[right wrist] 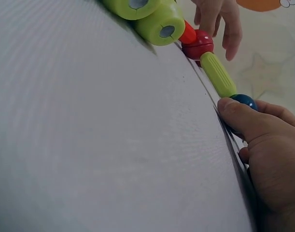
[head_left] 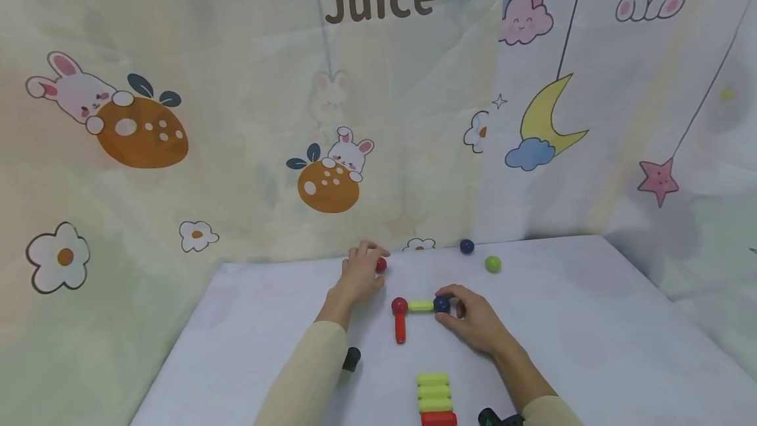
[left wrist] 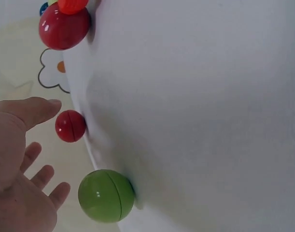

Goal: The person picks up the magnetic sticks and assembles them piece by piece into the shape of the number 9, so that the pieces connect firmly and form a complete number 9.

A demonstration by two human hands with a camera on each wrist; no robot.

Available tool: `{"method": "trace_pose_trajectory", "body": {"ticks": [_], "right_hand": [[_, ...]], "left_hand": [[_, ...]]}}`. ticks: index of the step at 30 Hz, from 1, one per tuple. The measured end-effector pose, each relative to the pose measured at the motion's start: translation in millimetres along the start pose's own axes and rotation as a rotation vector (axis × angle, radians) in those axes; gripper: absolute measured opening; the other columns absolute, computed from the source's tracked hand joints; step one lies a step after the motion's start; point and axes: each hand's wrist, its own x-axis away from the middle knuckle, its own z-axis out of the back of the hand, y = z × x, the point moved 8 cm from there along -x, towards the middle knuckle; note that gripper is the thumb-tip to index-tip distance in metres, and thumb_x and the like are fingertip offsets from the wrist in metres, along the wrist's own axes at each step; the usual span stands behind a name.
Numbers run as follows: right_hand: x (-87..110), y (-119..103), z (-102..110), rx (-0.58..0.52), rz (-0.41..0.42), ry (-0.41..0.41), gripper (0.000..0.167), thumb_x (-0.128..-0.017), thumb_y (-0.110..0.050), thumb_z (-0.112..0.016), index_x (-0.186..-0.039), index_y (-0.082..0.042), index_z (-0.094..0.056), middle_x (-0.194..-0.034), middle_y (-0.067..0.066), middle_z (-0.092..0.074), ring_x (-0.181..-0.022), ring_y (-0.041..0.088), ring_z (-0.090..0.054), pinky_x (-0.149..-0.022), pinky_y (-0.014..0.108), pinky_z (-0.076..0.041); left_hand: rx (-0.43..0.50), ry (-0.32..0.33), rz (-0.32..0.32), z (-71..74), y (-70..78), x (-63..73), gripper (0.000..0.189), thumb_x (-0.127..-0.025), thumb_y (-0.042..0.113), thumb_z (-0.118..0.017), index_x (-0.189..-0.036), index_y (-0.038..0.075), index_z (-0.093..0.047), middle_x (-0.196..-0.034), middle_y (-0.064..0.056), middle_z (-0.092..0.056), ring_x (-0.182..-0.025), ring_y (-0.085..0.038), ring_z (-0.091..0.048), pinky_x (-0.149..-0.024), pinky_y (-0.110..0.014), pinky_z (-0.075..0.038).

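My right hand [head_left: 478,322] pinches a dark blue ball [head_left: 441,304] between thumb and fingers. That ball sits at one end of a yellow-green rod [head_left: 421,306]; a red ball [head_left: 399,306] is at the other end. From this red ball a red rod [head_left: 400,329] points toward me. At the far side of the table, my left hand [head_left: 359,273] reaches over a loose red ball [head_left: 381,265], fingers spread. In the left wrist view, a green ball [left wrist: 106,195] lies near its fingertips, hidden by the hand in the head view.
Several yellow-green rods [head_left: 434,392] lie in a row at the front, with a red rod [head_left: 439,419] beside them. Another dark blue ball [head_left: 466,246] and a green ball [head_left: 493,264] are at the back right. A printed cloth [head_left: 248,150] hangs behind the white table [head_left: 254,340].
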Motion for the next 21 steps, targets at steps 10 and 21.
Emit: {"method": "trace_pose_trajectory", "body": {"ticks": [10,21], "right_hand": [[-3.1,-4,-3,0.013,-0.023,0.002,0.042,-0.088,-0.027,-0.082,-0.127,-0.030,-0.065,-0.097,-0.009,-0.060,-0.077,0.011,-0.050,-0.066,0.025,-0.042],[0.7,1,-1,-0.002,-0.050,0.016,0.041,-0.087,-0.025,-0.082,-0.125,-0.028,-0.067,-0.098,-0.009,-0.061,-0.077,0.012,-0.050,-0.066,0.026,-0.042]], "left_hand": [[-0.022,-0.033,0.075,-0.8,-16.5,0.6,0.051,-0.091,0.013,-0.075,-0.140,0.022,-0.060,-0.154,-0.010,-0.040,-0.140,-0.035,-0.034,-0.112,-0.058,-0.037],[-0.061,-0.091,0.059,1.7,-16.8,0.5,0.046,-0.094,0.019,-0.073,-0.138,0.018,-0.060,-0.149,-0.009,-0.048,-0.135,-0.034,-0.038,-0.114,-0.060,-0.033]]}}
